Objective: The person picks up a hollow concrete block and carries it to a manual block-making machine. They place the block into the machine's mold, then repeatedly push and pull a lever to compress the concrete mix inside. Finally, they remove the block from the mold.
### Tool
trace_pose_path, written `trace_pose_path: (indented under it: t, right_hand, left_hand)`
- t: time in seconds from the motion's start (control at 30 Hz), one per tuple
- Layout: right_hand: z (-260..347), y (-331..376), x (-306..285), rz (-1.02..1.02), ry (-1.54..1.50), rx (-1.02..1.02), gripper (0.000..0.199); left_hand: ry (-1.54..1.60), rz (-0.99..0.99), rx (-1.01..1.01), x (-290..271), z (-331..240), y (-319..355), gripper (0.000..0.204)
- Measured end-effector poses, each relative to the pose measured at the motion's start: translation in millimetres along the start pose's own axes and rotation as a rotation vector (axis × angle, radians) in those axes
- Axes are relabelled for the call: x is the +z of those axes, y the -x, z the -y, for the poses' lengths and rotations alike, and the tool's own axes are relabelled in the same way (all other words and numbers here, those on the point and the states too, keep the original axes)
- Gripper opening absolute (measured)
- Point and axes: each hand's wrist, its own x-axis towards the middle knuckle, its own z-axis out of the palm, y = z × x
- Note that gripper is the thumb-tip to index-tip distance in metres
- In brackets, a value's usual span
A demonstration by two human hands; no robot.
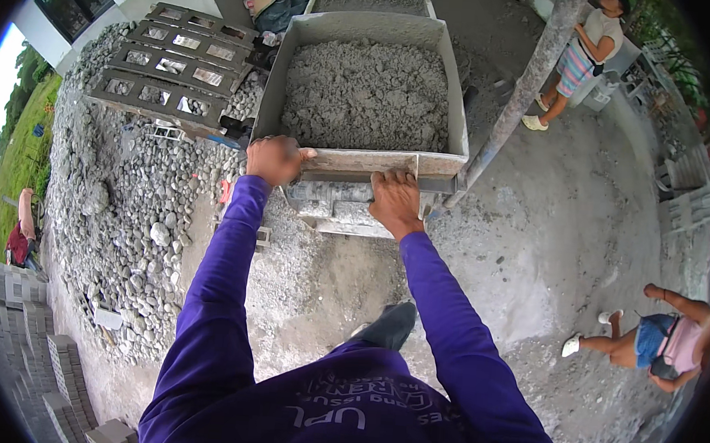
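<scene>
A deep grey box (454, 97) stands in front of me, heaped with crumbly, damp grey concrete mix (368, 95). My left hand (277, 160) is closed on its near left corner; the fingers are partly blurred. Nearer its right end, my right hand (396, 201) has its fingers curled over the near edge, at a worn wooden board (347, 162). Just below the board sits a mortar-caked metal part (348, 209) of the frame. Both my arms reach forward in purple sleeves.
Several hollow blocks (172, 66) lie beside the box on the left, above a gravel heap (150, 207). A slanting metal pole (529, 81) rises to the right. Two people (585, 52) (668, 342) stand on the right. Stacked blocks (65, 366) are at lower left.
</scene>
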Motion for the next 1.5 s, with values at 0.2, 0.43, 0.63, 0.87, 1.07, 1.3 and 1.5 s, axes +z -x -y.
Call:
trace_pose_path:
  t: [0.2,0.43,0.63,0.87,1.07,1.3,1.5]
  right_hand:
    - [-7,-23,-7,0.107,0.025,0.023,0.03]
    - [-1,-26,-10,0.169,0.045,0.047,0.033]
    - [-4,-28,-3,0.13,0.048,0.033,0.031]
    - [-8,-30,-4,0.154,0.02,0.056,0.03]
    - [-11,-41,-5,0.195,0.019,0.074,0.036]
    - [-10,-39,-4,0.161,0.006,0.081,0.031]
    - [-9,-38,-2,0.098,0.01,0.052,0.03]
  left_hand:
    - [0.006,0.101,-0.074,-4,1,-19,0.085]
    - [0.009,0.044,-0.077,6,9,-22,0.086]
    - [-0.006,0.172,-0.112,4,10,-28,0.097]
    - [-0.015,0.207,-0.13,1,0,-33,0.094]
    - [-0.029,0.181,-0.133,9,8,-40,0.093]
    - [-0.011,0.182,-0.129,4,5,-41,0.089]
    - [0.059,0.03,-0.085,8,8,-42,0.09]
